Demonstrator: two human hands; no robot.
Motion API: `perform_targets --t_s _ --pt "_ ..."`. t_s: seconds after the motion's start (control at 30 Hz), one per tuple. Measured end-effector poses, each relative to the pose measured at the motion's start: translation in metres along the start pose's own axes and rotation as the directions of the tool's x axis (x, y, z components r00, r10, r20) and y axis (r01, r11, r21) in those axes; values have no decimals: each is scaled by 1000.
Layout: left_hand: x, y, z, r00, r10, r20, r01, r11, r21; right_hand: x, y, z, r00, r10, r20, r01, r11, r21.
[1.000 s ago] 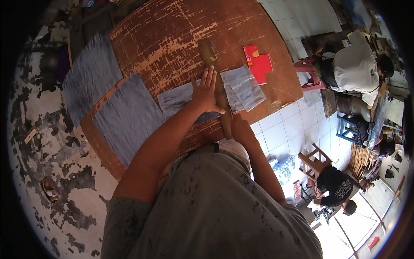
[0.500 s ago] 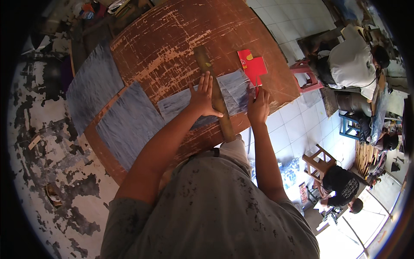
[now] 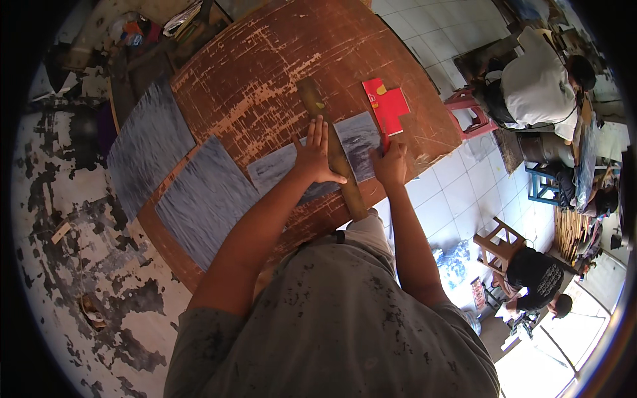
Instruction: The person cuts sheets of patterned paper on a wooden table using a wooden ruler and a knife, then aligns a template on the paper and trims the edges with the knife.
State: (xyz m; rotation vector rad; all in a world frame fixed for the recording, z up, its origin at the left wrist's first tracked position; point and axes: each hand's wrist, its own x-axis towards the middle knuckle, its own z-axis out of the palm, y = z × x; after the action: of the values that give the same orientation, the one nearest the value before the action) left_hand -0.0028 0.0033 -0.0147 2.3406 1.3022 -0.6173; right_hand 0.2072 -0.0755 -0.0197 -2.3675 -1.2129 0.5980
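My left hand (image 3: 314, 154) lies flat with its fingers spread, pressing against a long brownish straightedge (image 3: 337, 158) that slants across the worktable. Beneath the straightedge lies a mottled grey-blue sheet (image 3: 272, 171), which shows on both sides of it. My right hand (image 3: 391, 164) is closed around a slim red-handled knife (image 3: 385, 140), just right of the straightedge and over the sheet's right part. The knife's blade is too small to make out. Beyond this hand rests a red cardboard piece (image 3: 390, 109) with a stepped outline.
Two larger grey-blue sheets (image 3: 207, 192) lie on the left of the scratched brown table (image 3: 265, 66). A person in white (image 3: 541, 83) sits at the far right near a red stool (image 3: 468, 113). Another in black (image 3: 534, 275) is beside a wooden stool (image 3: 496, 244).
My right hand has shifted left with the knife, closer to the straightedge. My left hand stays on the straightedge. The whole view has moved slightly.
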Motion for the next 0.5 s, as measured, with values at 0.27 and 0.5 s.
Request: perform_targets --t_s 0.27,0.5 --pt "0 2 -3 999 -13 31 13 1000 9 -1 -30 -69 952 -114 283 80 988 129" --pt "-4 0 -5 1000 -15 -2 15 1000 7 25 0 -96 952 -121 283 65 978 198"
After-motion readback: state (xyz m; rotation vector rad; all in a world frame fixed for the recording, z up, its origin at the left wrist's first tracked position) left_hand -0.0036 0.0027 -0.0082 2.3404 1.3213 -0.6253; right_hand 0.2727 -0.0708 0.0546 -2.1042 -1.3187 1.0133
